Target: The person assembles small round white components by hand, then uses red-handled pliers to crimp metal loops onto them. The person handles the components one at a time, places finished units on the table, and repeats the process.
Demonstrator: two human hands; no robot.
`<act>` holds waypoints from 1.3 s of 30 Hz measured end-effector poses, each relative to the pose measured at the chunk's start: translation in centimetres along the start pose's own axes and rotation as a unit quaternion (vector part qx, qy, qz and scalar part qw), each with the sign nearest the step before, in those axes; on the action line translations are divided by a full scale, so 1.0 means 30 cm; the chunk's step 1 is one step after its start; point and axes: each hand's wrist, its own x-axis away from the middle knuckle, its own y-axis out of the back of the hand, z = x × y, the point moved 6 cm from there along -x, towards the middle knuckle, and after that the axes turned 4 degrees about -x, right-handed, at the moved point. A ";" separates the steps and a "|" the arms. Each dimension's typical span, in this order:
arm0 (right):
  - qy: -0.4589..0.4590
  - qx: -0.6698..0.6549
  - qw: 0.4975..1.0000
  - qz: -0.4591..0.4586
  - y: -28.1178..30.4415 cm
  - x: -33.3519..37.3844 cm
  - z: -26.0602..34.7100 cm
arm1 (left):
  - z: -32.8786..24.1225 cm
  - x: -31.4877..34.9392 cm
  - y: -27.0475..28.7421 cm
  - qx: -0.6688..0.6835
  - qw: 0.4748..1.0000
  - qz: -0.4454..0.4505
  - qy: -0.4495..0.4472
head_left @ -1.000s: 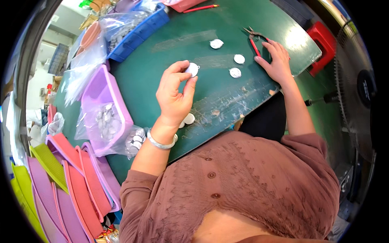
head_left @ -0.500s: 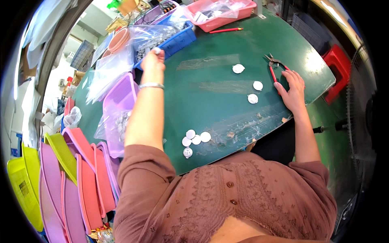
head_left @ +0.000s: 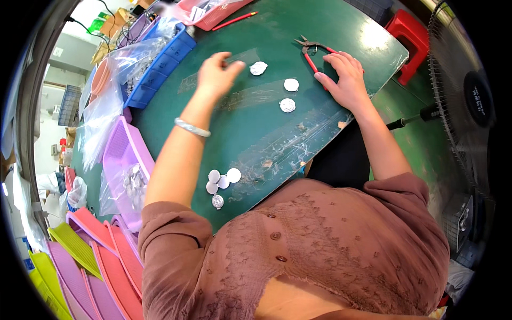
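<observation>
Over the table's left part, my left hand [head_left: 217, 77] is raised, thumb and fingers apart, with nothing visible between them. A round silver pendant [head_left: 258, 68] lies just right of its thumb. My right hand [head_left: 345, 80] rests around the red handles of a pair of pliers [head_left: 311, 52], whose jaws stand slightly apart, pointing away from me. Between the hands and nearer me lie two more silver pendants, one [head_left: 291, 85] just above the other [head_left: 287, 105]. Close to the front edge sit several plain silver discs [head_left: 233, 175], and a patterned pendant [head_left: 217, 201] is below them.
A blue bin [head_left: 160, 69] of metal parts stands at the left, with clear plastic bags over it. Nearer is a purple basket [head_left: 125, 144] with bagged pieces. A red pen [head_left: 234, 21] and a pink basket [head_left: 205, 16] are at the back. A fan [head_left: 469, 101] stands right.
My left hand has moved right, from the blue bin to over the table; the small silver piece seen at its fingertips no longer shows. My right hand stays on the pliers. The view has shifted.
</observation>
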 end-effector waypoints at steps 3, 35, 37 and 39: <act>0.001 -0.002 1.000 -0.008 0.001 0.003 0.000 | -0.136 0.042 -0.093 -0.083 0.995 0.030 -0.044; -0.252 -0.739 0.581 0.228 -0.121 0.145 0.403 | -0.195 0.529 0.010 0.483 0.875 0.011 0.024; -0.273 -0.744 0.564 0.232 -0.127 0.154 0.415 | -0.175 0.541 -0.004 0.477 0.879 0.010 0.026; -0.279 -0.735 0.573 0.231 -0.136 0.159 0.423 | -0.146 0.547 -0.027 0.474 0.880 -0.001 0.017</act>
